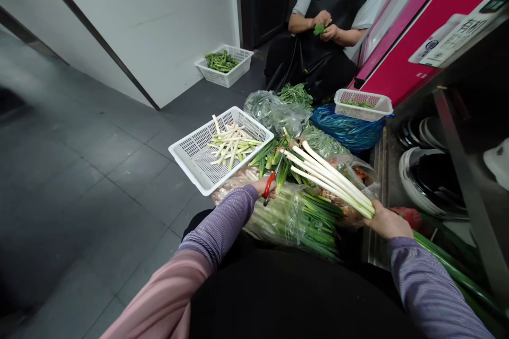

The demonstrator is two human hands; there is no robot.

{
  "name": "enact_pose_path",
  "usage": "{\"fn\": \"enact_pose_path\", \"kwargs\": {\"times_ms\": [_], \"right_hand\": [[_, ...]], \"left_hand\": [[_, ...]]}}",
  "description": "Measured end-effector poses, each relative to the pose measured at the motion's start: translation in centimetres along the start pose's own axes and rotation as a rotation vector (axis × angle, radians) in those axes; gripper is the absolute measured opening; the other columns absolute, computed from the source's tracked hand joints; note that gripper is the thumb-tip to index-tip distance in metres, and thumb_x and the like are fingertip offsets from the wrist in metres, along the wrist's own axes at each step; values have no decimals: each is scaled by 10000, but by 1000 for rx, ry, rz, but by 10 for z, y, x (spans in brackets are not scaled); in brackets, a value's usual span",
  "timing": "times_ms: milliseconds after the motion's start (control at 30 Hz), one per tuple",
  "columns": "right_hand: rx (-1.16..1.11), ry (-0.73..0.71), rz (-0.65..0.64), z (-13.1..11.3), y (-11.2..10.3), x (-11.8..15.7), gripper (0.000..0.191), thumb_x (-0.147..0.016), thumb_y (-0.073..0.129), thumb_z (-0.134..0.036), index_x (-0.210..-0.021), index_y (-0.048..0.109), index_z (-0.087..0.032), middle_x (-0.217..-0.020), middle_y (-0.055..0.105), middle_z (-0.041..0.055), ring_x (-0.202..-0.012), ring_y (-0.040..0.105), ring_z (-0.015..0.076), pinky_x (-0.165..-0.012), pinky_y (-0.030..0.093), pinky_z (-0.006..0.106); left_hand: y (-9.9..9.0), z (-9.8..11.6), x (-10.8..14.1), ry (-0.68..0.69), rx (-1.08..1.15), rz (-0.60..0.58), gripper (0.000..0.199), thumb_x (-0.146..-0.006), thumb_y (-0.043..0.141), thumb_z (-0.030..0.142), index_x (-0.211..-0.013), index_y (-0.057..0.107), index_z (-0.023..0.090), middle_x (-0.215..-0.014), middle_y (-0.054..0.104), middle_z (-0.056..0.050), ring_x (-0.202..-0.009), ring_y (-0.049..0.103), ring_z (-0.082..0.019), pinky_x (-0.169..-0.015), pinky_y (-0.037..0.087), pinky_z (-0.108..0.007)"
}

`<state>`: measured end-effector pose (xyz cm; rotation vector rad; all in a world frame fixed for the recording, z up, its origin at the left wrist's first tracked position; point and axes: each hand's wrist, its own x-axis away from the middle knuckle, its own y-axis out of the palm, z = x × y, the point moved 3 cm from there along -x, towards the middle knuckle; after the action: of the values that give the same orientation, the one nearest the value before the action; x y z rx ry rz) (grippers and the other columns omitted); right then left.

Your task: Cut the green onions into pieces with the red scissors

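Open grey tiled floor (79,169) gives free room leftward. The big plastic-wrapped bundle of green onions (294,217) looks mostly uncut; the white perforated plastic basket (191,156), overhanging it, holds few trimmed white stalks (233,145). The right hand (387,222) is clamped on a bunch of long white stalks (332,177); the left hand (264,186) is closed around red-handled scissors (269,186).

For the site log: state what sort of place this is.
Probably a restaurant's back prep area: a bundle of scallions held over bagged greens, cut pieces in a white basket on the tiled floor, stacked bowls on a shelf.
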<state>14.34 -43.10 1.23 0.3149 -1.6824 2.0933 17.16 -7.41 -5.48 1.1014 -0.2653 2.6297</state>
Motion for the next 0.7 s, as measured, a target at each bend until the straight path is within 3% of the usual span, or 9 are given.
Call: {"fn": "enact_pose_path", "kwargs": {"times_ms": [67, 233, 300, 533, 700], "right_hand": [[1, -17, 0, -1, 1, 2, 372, -857, 500, -450, -1140, 526, -209, -965, 703, 108, -837, 676, 259, -615, 421, 299], [-2, -48, -2, -1, 3, 2, 364, -862, 500, -405, -1167, 526, -207, -962, 706, 113, -812, 664, 252, -642, 430, 311], [0, -48, -15, -1, 3, 0, 375, -874, 488, -405, -1180, 524, -190, -999, 700, 133, -836, 664, 259, -662, 432, 322], [35, -54, 29, 0, 3, -2, 335, -889, 506, -418, -1114, 538, -171, -953, 699, 150, -800, 663, 258, -638, 408, 323], [143, -121, 134, 4, 9, -6, 253, -897, 480, -316, -1081, 553, -156, -876, 691, 141, -785, 660, 248, -647, 388, 314]], "left_hand": [[-3, 0, 0, 39, 1, -7, 20, -823, 526, 152, -809, 516, 143, -564, 551, 13, -476, 570, -119, -456, 460, -203], [-7, 0, 1, 123, -46, 11, 226, -866, 492, 219, -651, 508, 150, -459, 500, 13, -365, 461, -97, -378, 383, -198], [-8, 1, 1, 146, -75, 39, 216, -848, 513, 197, -638, 505, 151, -447, 491, 20, -352, 442, -90, -367, 369, -193], [-26, 3, 21, 38, -188, 24, 70, -799, 509, 72, -805, 514, 141, -556, 589, -1, -459, 580, -114, -456, 469, -192], [-30, 2, 30, -57, -282, -126, 44, -757, 539, 89, -763, 535, 133, -600, 624, -42, -537, 634, -152, -528, 531, -242]]}}
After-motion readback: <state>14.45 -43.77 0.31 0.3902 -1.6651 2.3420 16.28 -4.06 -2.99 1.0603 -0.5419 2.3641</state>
